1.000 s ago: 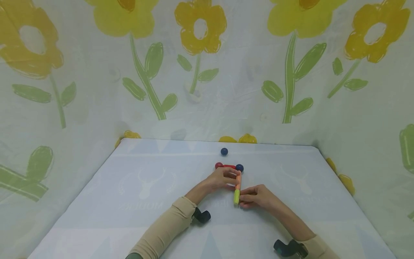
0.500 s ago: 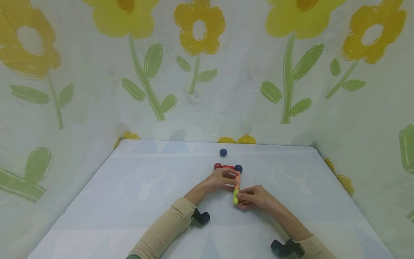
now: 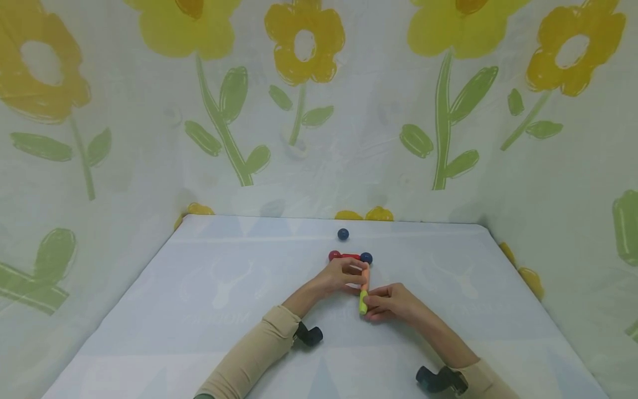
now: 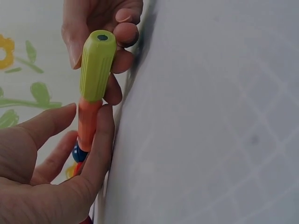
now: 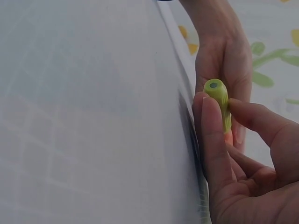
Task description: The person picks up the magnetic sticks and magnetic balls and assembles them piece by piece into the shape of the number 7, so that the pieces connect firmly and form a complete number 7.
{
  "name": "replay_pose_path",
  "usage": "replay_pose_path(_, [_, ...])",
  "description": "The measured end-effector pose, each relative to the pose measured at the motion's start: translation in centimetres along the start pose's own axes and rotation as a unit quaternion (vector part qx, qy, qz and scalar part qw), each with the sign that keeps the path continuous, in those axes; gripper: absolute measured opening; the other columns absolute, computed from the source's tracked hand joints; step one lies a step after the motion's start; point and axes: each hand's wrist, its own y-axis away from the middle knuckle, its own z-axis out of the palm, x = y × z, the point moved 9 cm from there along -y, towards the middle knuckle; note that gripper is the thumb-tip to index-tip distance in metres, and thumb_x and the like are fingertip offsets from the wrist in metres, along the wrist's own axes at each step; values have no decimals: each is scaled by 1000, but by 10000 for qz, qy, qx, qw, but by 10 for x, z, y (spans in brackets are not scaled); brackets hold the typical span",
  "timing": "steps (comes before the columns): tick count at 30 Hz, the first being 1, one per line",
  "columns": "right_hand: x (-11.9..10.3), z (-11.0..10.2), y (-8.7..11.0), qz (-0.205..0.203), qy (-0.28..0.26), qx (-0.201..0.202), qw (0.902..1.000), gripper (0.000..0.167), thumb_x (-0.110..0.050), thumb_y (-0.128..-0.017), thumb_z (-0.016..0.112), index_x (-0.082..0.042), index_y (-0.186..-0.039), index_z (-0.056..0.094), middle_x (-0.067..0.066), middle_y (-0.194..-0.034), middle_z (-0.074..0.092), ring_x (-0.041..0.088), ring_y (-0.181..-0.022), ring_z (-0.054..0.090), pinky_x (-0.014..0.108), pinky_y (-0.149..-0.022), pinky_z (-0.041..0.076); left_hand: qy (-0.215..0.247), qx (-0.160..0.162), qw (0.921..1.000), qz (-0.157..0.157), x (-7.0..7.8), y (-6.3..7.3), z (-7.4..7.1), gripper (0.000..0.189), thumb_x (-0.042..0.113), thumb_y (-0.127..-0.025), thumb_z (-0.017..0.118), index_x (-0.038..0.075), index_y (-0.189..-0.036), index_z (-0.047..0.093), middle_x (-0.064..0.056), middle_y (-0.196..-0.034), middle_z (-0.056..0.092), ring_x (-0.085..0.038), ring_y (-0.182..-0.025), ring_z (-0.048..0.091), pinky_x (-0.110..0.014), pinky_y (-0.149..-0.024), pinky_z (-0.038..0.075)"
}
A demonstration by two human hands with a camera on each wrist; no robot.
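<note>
My left hand holds an orange magnetic rod between thumb and fingers. At its near end a yellow-green rod joins on in line, with a small dark disc in its free end. The thumb and fingers of my right hand pinch that yellow-green rod from the right. A dark blue ball sits at the far end of the orange rod. From this ball a red rod runs left to a red ball, partly behind my left hand.
Another dark blue ball lies alone farther back on the white patterned table. Flower-printed curtains close in the back and sides. A black wrist camera hangs by the left forearm, another by the right.
My right thumb and fingers have come in slightly to the left, from beside the yellow-green rod onto it. My left hand keeps its hold on the orange rod. The head view shifts slightly.
</note>
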Motion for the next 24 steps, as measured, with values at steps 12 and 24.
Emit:
replay_pose_path(12, [1, -1, -2, 37, 85, 59, 9999, 63, -37, -85, 75, 6, -128, 59, 12, -94, 75, 21, -82, 74, 27, -72, 59, 199, -149, 9997, 12, 0, 4, 2, 38, 13, -86, 75, 8, -123, 64, -11, -111, 66, -18, -93, 67, -38, -80, 60])
replay_pose_path(24, [-8, -24, -5, -246, 989, 331, 9942, 51, -38, -93, 66, 3, -122, 64, 10, -92, 76, 20, -76, 73, 30, -71, 60, 313, -65, 9995, -46, -3, 4, 3, 37, 11, -85, 76, 8, -121, 65, -10, -110, 66, -18, -95, 64, -38, -81, 60])
